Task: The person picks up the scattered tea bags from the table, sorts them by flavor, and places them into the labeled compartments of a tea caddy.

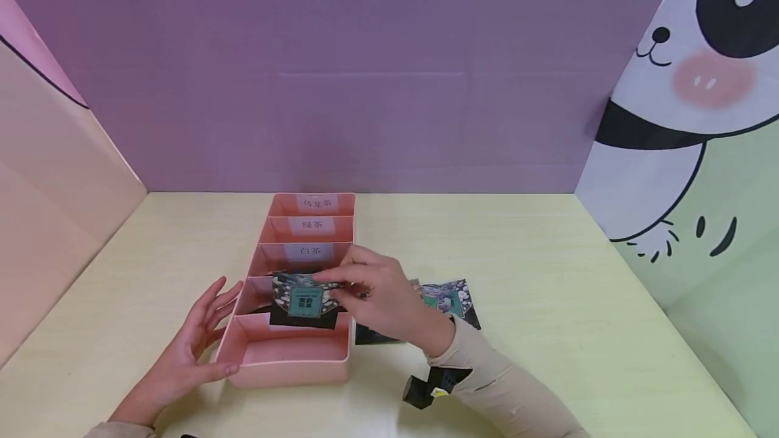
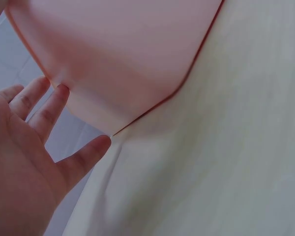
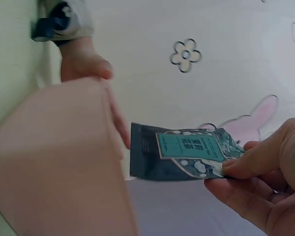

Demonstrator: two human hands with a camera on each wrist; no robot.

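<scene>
Pinching the jasmine tea packet [image 1: 306,299] at its edge in the head view, your right hand [image 1: 389,296] holds it over the second compartment from the front of the pink box [image 1: 289,376]. The packet looks light, thin and bendy, probably slick-skinned, so a soft pinch on the rim should do – a hard squeeze could crease it. Your left hand [image 1: 191,350] is spread loosely at the box's near left corner, thumb at the front. Count one box, five compartments, three fully visible labels [image 1: 316,203] at the back and part of another in front; at least two loose packets [image 1: 453,299] lie to the right, partly hidden by your hand.

In the left wrist view, your outstretched fingertips touch the smooth wall of that one box, which seems stiff but light – easily steadied by the corner.

In the right wrist view, your thumb is on top and your fingers underneath at the flowered end of the one packet, its dark end jutting free beside the box wall
</scene>
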